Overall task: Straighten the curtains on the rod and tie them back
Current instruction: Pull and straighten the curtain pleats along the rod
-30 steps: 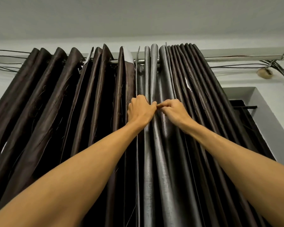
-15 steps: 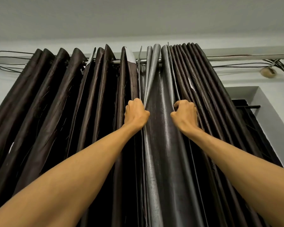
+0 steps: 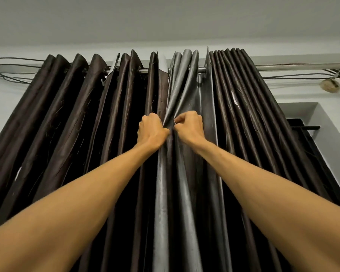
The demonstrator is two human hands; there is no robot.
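both arms raised, left hand [image 3: 151, 128] fisted, right hand [image 3: 189, 126] pinching, knuckles near

L grip [image 3: 152, 130] & R grip [image 3: 189, 127], both on grey curtain pleats [image 3: 185, 79] (fists nearly touching), below rod [image 3: 294, 66]

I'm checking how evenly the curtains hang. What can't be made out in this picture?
Head view:
- Fingertips of the left hand and right hand: buried in folds of the curtains.
- The curtains' lower ends: cut off by the bottom edge.
- Most of the rod: hidden behind the curtain tops.
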